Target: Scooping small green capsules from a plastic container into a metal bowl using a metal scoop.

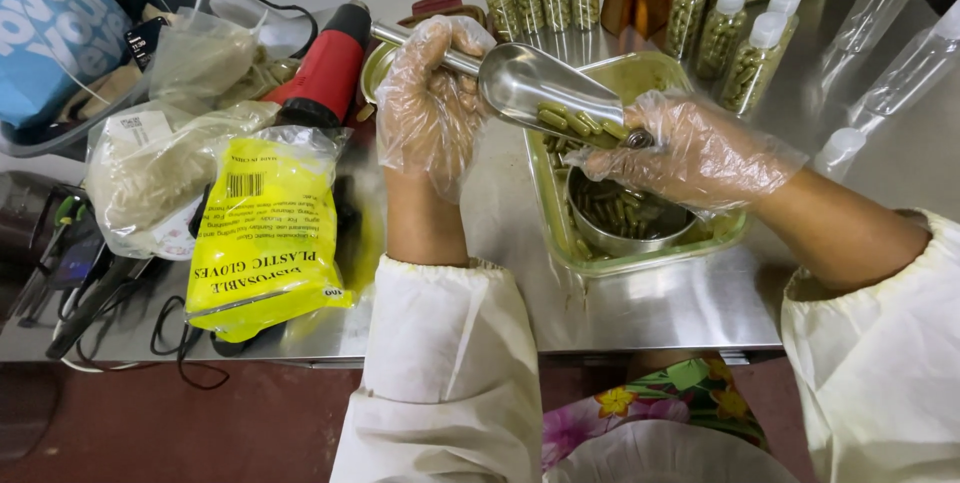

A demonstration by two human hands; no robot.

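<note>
Left hand (432, 93), gloved, grips the metal scoop (545, 91) by its handle at frame centre — green capsules (580, 123) sit in it. Right hand (690, 148) pinches at the scoop's mouth, above the steel bowl (625, 218) in the green tray (640, 258).

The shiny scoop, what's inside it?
Green capsules lie inside the metal scoop, near its open end. The left hand grips its handle. The right hand covers the scoop's tip, so anything there is hidden.

We see through one head-worn camera, looking steeply down and slightly forward at close range over the steel table (650, 313); no second view shares any of it.
</note>
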